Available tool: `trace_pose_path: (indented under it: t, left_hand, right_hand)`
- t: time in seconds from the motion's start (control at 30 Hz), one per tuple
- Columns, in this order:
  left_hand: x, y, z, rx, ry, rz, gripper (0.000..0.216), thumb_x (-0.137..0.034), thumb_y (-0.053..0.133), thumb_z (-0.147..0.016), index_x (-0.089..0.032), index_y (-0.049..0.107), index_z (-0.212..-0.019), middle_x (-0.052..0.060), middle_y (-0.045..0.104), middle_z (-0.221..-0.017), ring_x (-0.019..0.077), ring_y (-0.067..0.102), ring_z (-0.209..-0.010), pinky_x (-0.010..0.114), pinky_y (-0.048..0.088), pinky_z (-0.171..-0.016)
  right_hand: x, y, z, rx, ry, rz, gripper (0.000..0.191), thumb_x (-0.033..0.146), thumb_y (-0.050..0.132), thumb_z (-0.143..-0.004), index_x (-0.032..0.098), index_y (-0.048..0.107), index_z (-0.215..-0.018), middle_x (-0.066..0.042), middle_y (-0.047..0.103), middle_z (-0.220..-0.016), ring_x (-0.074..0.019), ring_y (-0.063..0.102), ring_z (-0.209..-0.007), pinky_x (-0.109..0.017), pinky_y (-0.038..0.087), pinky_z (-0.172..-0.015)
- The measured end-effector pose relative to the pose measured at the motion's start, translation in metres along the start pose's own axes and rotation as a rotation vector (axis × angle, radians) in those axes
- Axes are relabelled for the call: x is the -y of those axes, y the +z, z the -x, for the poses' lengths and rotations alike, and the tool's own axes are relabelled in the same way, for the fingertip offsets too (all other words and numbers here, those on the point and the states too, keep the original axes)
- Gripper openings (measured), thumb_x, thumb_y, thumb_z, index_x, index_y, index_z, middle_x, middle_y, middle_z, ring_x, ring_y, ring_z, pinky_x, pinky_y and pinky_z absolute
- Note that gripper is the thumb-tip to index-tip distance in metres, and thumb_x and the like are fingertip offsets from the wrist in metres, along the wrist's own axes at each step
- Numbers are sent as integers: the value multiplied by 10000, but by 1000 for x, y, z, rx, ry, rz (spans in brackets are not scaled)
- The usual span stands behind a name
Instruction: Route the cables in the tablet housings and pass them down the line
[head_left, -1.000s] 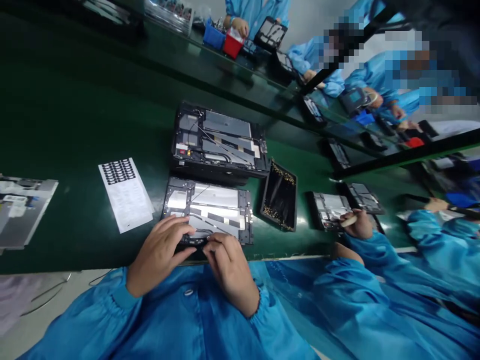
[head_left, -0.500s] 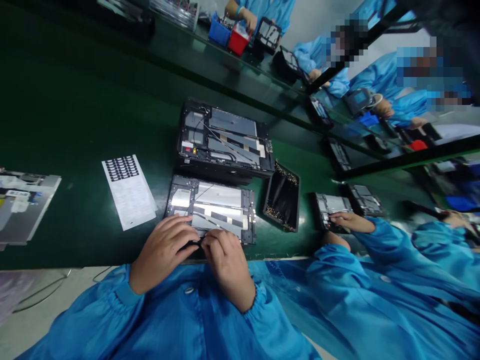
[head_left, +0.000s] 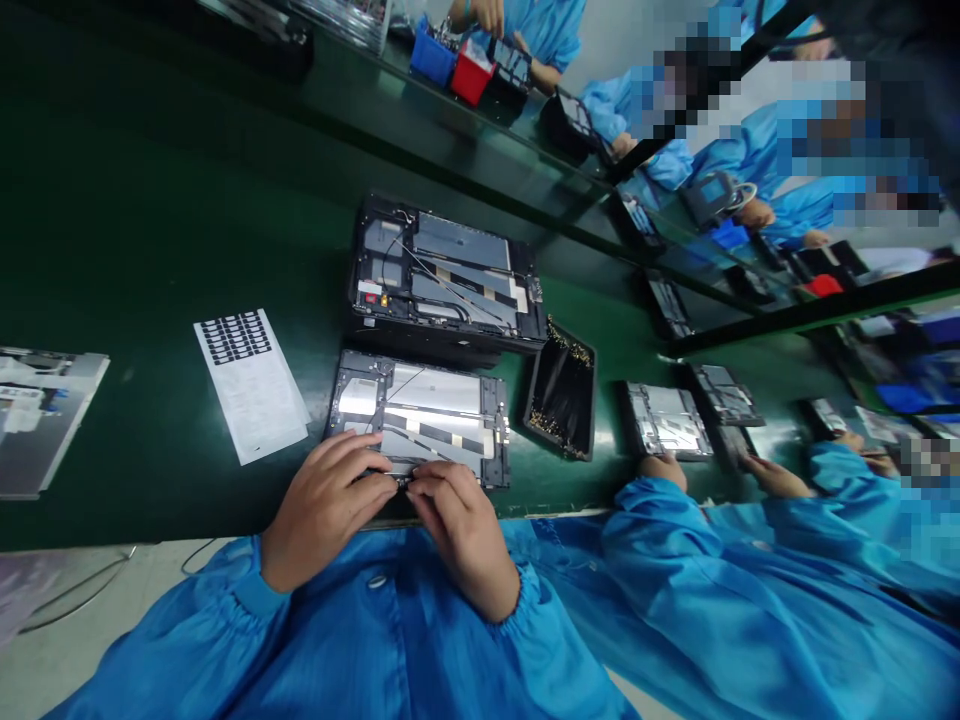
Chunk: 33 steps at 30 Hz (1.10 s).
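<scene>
An opened tablet chassis (head_left: 420, 412) with silver shielding and thin cables lies at the near edge of the green conveyor belt (head_left: 150, 200). My left hand (head_left: 324, 505) rests on its near left corner, fingers curled and pressed down. My right hand (head_left: 461, 530) sits beside it with its fingertips pinched at the near edge of the chassis; what they pinch is too small to make out. Just behind lies a second open chassis (head_left: 442, 275) on a dark stack.
A white sheet with black stickers (head_left: 250, 383) lies to the left, and a grey tray (head_left: 41, 415) sits at the far left. A small black tray of gold parts (head_left: 562, 400) is to the right. A co-worker's sleeve (head_left: 675, 540) and other chassis (head_left: 664, 420) are further right.
My hands stayed on the near edge of the chassis, fingertips drawing slightly closer. The co-worker's hand on the right pulled back from their chassis toward the belt edge.
</scene>
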<state>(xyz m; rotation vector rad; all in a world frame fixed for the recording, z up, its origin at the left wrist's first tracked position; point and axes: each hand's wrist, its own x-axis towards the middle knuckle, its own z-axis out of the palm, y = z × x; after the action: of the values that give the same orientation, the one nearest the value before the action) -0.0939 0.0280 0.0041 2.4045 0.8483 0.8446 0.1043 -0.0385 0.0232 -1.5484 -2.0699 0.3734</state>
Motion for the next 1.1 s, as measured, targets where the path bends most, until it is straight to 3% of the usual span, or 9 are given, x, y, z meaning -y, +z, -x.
trace_pose_path:
  t: [0.23, 1.1]
  left_hand:
    - [-4, 1, -5, -6, -56, 0, 79, -227, 606, -964, -221, 684, -957, 13, 722, -1030, 229, 600, -1215, 453, 425, -1113]
    - [-5, 2, -7, 11, -66, -30, 124, -201, 605, -958, -252, 712, -922, -8, 741, -1034, 221, 609, -1221, 437, 429, -1111]
  right_hand:
    - [-4, -1, 5, -93, 37, -59, 143, 134, 602, -972, 207, 628, -1091, -78, 673, -1026, -197, 636, -981, -354, 546, -845]
    - [-3, 3, 1, -68, 86, -47, 107, 145, 585, -977, 214, 642, -1035, -69, 696, -1010, -206, 630, -959, -383, 507, -830]
